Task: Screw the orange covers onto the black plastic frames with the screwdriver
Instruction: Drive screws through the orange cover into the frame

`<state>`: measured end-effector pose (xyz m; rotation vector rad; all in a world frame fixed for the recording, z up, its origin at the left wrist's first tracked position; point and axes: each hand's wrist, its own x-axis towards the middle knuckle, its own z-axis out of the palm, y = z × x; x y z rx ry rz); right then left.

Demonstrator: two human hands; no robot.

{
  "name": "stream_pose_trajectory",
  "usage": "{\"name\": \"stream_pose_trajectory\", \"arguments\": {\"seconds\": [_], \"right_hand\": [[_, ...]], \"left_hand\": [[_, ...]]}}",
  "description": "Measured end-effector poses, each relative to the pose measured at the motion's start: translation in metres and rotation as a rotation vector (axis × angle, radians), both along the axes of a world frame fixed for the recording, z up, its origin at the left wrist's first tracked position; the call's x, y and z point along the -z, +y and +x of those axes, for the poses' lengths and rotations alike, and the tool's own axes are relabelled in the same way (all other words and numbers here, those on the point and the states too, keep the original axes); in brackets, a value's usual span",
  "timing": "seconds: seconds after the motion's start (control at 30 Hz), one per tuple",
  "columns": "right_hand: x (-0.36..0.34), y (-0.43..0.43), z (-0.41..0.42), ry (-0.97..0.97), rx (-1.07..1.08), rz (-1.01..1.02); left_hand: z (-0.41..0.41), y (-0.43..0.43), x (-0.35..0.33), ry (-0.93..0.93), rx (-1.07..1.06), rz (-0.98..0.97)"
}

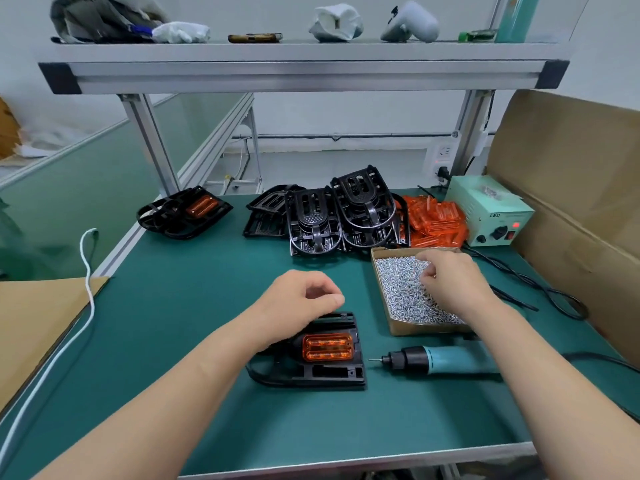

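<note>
frame (311, 372): near the worktop's (207, 341) front edge, orange cover (327, 347) sitting on it
left hand (301, 303): loosely curled, resting on frame
right hand (450, 282): fingertips pinching screws (401, 289) in the box (426, 329)
screwdriver (440, 360): lying right of frame

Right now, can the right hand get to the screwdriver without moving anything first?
Probably yes. The right hand is over the box of screws, fingers curled in them, and the screwdriver lies bare on the mat just under that forearm. Nothing sits on it; the hand only needs to pull back.
</note>
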<state>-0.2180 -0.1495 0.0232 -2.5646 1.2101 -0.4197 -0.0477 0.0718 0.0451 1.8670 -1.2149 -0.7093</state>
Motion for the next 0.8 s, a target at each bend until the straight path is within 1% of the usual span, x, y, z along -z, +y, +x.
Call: {"name": "stream_pose_trajectory", "arguments": {"seconds": [0.07, 0.17, 0.23, 0.27, 0.37, 0.4, 0.43, 0.5, 0.6, 0.67, 0.73, 0.8], "right_hand": [[0.002, 0.0, -0.003, -0.026, -0.001, 0.021], [0.002, 0.001, -0.008, -0.093, 0.039, 0.0], [0.003, 0.003, -0.011, -0.18, 0.057, 0.026], [0.001, 0.006, -0.011, -0.276, 0.048, 0.11], [-0.009, 0.031, -0.003, -0.7, -0.028, 0.596], [-0.011, 0.042, 0.001, -0.786, -0.052, 0.714], [-0.012, 0.053, 0.006, -0.826, -0.068, 0.771], [-0.01, 0.074, 0.013, -0.876, -0.096, 0.765], [-0.007, 0.093, 0.017, -1.002, -0.06, 0.619], [-0.005, 0.101, 0.016, -1.063, -0.064, 0.571], [-0.001, 0.107, 0.015, -1.068, -0.094, 0.549], [0.004, 0.112, 0.013, -1.068, -0.117, 0.531]], "left_hand": [[-0.007, -0.006, 0.002, 0.023, 0.003, -0.002], [-0.015, -0.012, 0.007, 0.048, -0.009, -0.007], [-0.021, -0.016, 0.011, 0.081, -0.043, -0.021], [-0.024, -0.018, 0.012, 0.108, -0.061, -0.043], [-0.036, -0.026, 0.011, 0.232, -0.125, -0.16], [-0.041, -0.029, 0.01, 0.291, -0.148, -0.2], [-0.045, -0.033, 0.009, 0.364, -0.17, -0.235], [-0.052, -0.038, 0.005, 0.545, -0.208, -0.258], [-0.057, -0.039, -0.002, 0.885, -0.26, -0.157], [-0.054, -0.037, -0.003, 1.13, -0.313, -0.116], [-0.05, -0.034, -0.003, 1.264, -0.321, -0.094], [-0.048, -0.031, -0.003, 1.324, -0.301, -0.064]]}}
